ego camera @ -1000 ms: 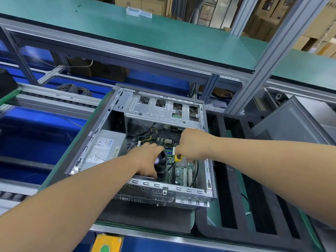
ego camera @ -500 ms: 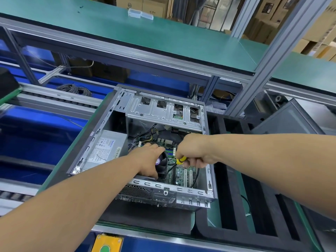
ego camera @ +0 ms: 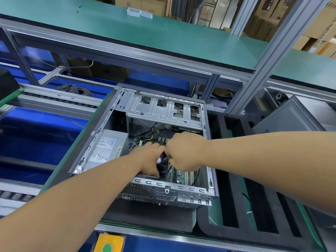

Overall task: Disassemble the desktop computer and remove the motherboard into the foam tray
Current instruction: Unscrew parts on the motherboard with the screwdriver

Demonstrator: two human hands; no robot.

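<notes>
Head camera: an opened desktop computer case [ego camera: 116, 113] lies on its side on a green bench [ego camera: 60, 171], with both of a person's hands reaching inside. The left hand [ego camera: 149, 157] rests on the black cooler fan [ego camera: 162, 163], fingers spread over its top and thumb down its near side. The right hand [ego camera: 183, 151] is curled into a fist just beside it, knuckles touching the left hand; whether it holds anything cannot be told. The green motherboard [ego camera: 179, 176] sits inside the case, below the hands. A grey power supply [ego camera: 107, 150] fills the case's left side. A black foam tray [ego camera: 234, 231] lies just right of the case.
</notes>
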